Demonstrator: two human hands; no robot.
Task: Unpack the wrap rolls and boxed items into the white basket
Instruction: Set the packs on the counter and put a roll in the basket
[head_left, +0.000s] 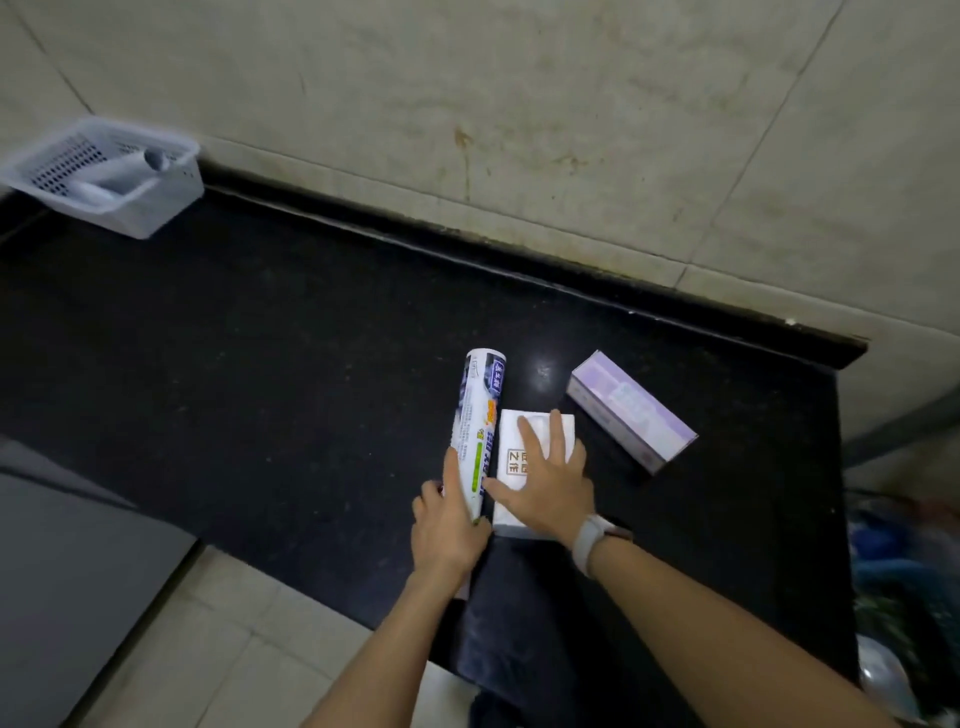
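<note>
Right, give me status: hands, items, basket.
Left hand gripping wrap roll. Right hand flat on white box. Purple box loose on counter. White basket far left, path clear.

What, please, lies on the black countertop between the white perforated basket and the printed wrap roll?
Nothing: in the head view, only bare black countertop stretches between the white perforated basket at the far left and the printed wrap roll.
</note>
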